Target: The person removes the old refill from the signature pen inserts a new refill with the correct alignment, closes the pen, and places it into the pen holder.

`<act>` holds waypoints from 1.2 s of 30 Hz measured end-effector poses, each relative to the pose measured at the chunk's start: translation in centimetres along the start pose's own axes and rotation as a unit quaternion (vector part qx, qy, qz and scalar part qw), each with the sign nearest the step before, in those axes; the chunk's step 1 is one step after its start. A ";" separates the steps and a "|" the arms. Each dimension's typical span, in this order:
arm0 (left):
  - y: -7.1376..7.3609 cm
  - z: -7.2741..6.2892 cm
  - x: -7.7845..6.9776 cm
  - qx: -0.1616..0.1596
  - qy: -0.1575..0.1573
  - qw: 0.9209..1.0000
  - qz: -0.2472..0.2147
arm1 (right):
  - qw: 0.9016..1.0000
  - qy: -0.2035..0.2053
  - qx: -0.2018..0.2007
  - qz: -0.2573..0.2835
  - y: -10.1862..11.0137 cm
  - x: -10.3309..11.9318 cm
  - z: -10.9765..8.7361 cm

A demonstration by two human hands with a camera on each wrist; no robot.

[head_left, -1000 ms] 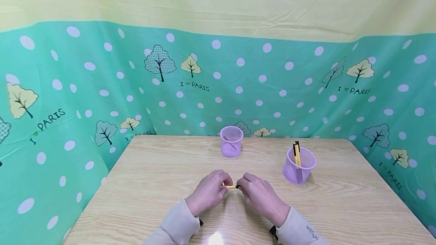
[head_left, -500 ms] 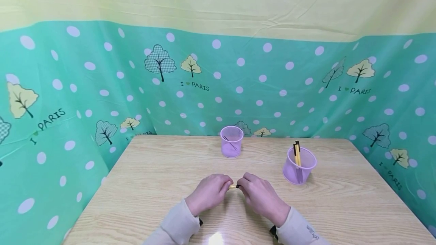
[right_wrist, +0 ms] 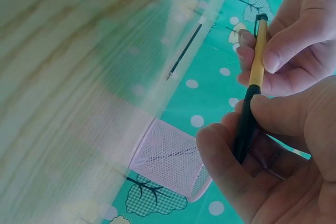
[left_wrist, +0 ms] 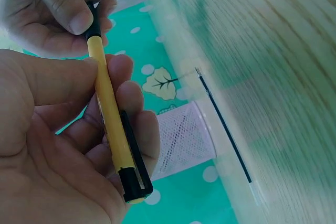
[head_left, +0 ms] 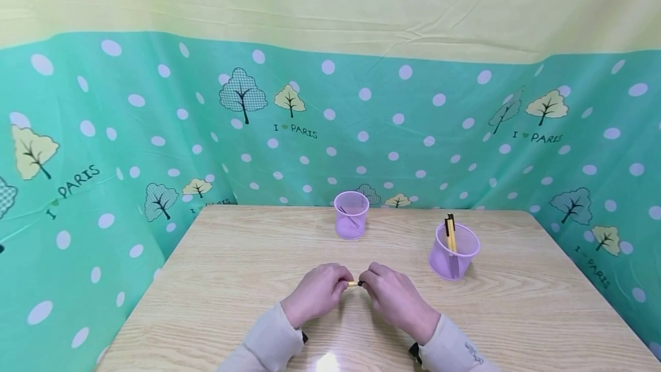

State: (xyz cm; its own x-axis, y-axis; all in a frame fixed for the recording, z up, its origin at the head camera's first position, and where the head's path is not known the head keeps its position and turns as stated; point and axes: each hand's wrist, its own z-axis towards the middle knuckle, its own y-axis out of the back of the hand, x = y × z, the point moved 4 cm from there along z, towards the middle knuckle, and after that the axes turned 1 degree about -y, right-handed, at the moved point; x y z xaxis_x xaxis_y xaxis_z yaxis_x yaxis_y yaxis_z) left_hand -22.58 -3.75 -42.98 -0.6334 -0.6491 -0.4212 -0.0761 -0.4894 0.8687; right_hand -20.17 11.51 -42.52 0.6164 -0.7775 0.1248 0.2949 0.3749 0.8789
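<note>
A yellow ballpoint pen [left_wrist: 110,111] with a black clip end and black grip section spans my two hands, just above the table. My left hand [head_left: 317,293] holds the yellow barrel, thumb on one side and fingers curled behind. At the other end, the black grip section [right_wrist: 245,124] is pinched between thumb and fingers of my right hand [head_left: 396,298], which covers the pen's tip. A thin dark pen refill [left_wrist: 227,132] lies on the table in both wrist views; the head view does not show it.
A small purple mesh cup [head_left: 350,231] with thin dark refills inside stands at the table's back middle. To the right, a bigger purple cup [head_left: 440,263] holds yellow-and-black pens [head_left: 450,236]. A patterned green curtain [head_left: 361,148] hangs behind the wooden table [head_left: 232,257].
My left fingers have shifted along the barrel and closed round it, so less yellow shows between the hands than one second ago. My right hand has stayed in place.
</note>
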 end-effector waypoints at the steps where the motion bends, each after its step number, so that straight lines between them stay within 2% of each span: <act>1: 0.0 0.0 0.0 -0.003 -0.001 1.000 -0.002 | 1.000 -0.001 0.001 0.001 0.0 0.0 0.0; 7: 0.1 0.0 0.0 -0.017 -0.003 1.000 -0.005 | 1.000 -0.002 0.003 0.001 -0.1 0.0 0.0; 25: 0.2 -0.1 -0.2 -0.032 0.003 0.999 -0.015 | 1.000 -0.001 0.004 0.006 0.0 0.0 0.0; 29: 0.2 0.0 -0.3 -0.037 -0.006 0.999 -0.014 | 1.000 -0.001 0.003 0.004 0.0 -0.1 0.0; 36: 0.0 0.1 -0.1 -0.019 -0.012 1.000 -0.009 | 1.000 0.000 0.006 0.002 -0.1 0.0 0.0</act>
State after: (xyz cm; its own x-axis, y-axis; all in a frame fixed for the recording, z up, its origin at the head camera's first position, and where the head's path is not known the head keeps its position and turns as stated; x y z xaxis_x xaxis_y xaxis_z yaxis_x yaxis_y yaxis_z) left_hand -22.61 -3.65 -42.92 -0.6499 -0.6266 -0.4300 -0.0587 -0.5227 0.8505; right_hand -20.19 11.51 -42.60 0.6177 -0.7760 0.1279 0.2841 0.3718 0.8837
